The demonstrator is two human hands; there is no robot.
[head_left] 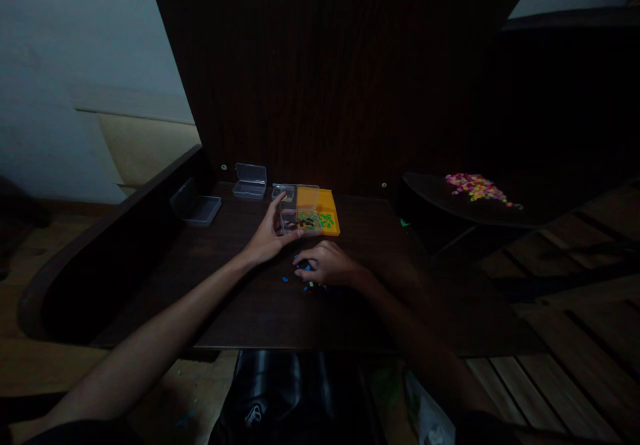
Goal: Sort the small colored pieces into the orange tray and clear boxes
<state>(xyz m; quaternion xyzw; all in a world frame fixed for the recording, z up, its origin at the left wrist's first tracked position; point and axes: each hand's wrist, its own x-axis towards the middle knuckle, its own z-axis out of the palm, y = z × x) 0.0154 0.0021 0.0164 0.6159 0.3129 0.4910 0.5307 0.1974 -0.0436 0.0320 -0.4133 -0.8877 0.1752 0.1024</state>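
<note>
2 bare hands are working over a dark wooden table (380, 298). The left hand (270, 235) is reaching far, its thumb and fingers spread and pressing against the sides of a clear compartment box (299, 215) that is sitting on an orange tray (327, 208) at the far middle of the table. Green and dark beads are showing inside that box. The right hand (327, 264) is lying palm down just near of the box, fingers curled together over a few loose blue beads (285, 279) on the wood. 2 more clear boxes, one (251, 180) closed and one (196, 206) open, are sitting far left. Colourful beads (475, 187) are lying piled on a dark side table at right.
</note>
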